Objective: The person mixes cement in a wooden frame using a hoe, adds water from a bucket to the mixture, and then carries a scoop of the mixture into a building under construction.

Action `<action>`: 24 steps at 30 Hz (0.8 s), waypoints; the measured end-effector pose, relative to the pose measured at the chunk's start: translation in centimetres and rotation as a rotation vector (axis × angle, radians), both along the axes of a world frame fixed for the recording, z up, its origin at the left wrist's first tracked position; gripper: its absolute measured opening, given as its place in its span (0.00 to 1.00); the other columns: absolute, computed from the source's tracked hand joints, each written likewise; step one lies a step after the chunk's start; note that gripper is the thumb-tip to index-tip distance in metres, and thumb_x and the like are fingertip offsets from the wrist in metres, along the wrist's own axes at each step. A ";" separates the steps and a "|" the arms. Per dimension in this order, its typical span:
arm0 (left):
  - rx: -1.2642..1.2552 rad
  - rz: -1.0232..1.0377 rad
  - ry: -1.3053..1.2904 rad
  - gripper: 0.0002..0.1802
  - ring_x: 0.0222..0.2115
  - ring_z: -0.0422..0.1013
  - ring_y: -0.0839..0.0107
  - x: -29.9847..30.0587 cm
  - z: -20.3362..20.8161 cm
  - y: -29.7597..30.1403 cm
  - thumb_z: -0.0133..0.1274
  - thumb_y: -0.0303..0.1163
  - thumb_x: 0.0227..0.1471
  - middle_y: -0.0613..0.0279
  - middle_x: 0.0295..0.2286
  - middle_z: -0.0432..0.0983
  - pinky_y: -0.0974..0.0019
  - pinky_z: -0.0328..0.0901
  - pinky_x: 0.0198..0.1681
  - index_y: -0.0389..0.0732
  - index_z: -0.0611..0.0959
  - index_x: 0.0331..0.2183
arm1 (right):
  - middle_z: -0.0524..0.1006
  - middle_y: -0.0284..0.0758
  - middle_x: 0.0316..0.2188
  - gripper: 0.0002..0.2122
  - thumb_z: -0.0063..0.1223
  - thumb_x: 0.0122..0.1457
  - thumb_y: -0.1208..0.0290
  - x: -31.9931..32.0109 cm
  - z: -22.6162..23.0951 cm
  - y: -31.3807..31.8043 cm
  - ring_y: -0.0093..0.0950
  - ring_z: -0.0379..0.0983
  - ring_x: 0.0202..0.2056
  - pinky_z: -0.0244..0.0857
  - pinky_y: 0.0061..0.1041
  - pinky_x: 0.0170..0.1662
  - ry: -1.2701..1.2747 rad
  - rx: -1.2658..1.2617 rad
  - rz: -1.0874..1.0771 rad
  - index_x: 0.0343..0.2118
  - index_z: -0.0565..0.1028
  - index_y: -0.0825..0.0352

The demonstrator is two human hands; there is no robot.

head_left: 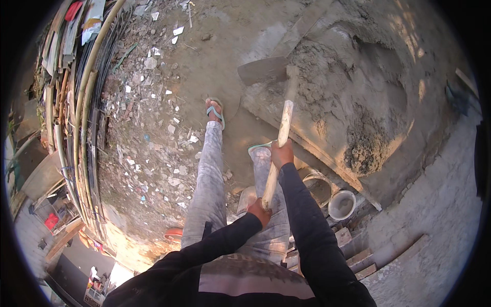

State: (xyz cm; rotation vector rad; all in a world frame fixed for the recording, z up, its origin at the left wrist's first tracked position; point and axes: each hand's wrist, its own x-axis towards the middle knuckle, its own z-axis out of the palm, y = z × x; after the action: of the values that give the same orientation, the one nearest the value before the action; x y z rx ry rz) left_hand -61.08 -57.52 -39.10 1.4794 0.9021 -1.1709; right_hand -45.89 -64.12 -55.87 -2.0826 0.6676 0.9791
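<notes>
Rough outdoor ground [204, 66] spreads around me, grey and muddy in the middle. To my left it is strewn with rubble [153, 176] and pale broken chips, and past that a stack of long poles [84, 107] runs from near to far. On the far right lies a broad heap of damp grey mix [327, 77], with a wooden plank [327, 159] slanting along its near edge.

I have both hands on a long-handled hoe [285, 123]. My left hand [260, 214] is closed around the near end of the wooden shaft, in front of my thigh. My right hand [282, 153] is closed around it farther up, its back turned towards me and the thumb side hard to make out; I can't tell exactly how each finger lies. The shaft leans away from me and slightly right, and the flat metal blade [263, 70] sits at its far end, by the left edge of the heap.

My left foot [215, 110], in a sandal, is planted farther forward than my right. Just right of my right forearm stand a large bucket [318, 188] and a smaller pale pail [341, 205], side by side.
</notes>
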 end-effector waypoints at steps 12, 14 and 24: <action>-0.634 0.484 0.213 0.18 0.16 0.68 0.71 -1.3 5.9 -8.9 0.56 0.28 0.49 0.59 0.20 0.71 0.63 0.65 0.20 0.36 0.70 0.42 | 0.76 0.55 0.32 0.25 0.54 0.52 0.65 2.4 13.0 -7.4 0.50 0.76 0.34 0.70 0.43 0.37 -0.016 -0.218 0.259 0.47 0.60 0.75; -0.593 0.402 0.058 0.19 0.16 0.69 0.70 -0.5 4.7 -6.8 0.56 0.30 0.49 0.59 0.20 0.71 0.62 0.65 0.20 0.36 0.69 0.42 | 0.76 0.51 0.28 0.25 0.54 0.53 0.66 5.2 16.4 -3.7 0.43 0.76 0.27 0.70 0.38 0.29 0.004 -0.111 0.095 0.48 0.58 0.75; -0.889 0.753 -0.227 0.13 0.15 0.70 0.69 28.1 -8.7 11.1 0.58 0.30 0.47 0.60 0.18 0.72 0.65 0.63 0.15 0.36 0.71 0.30 | 0.73 0.41 0.25 0.20 0.52 0.56 0.65 33.5 5.4 16.2 0.32 0.74 0.21 0.68 0.32 0.23 -0.345 0.044 0.241 0.45 0.61 0.73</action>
State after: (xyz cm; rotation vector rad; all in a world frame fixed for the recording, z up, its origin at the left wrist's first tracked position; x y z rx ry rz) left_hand -33.02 -46.41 -47.78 0.4508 0.5617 -0.6544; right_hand -12.39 -47.94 -50.47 -2.2543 0.2204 0.7244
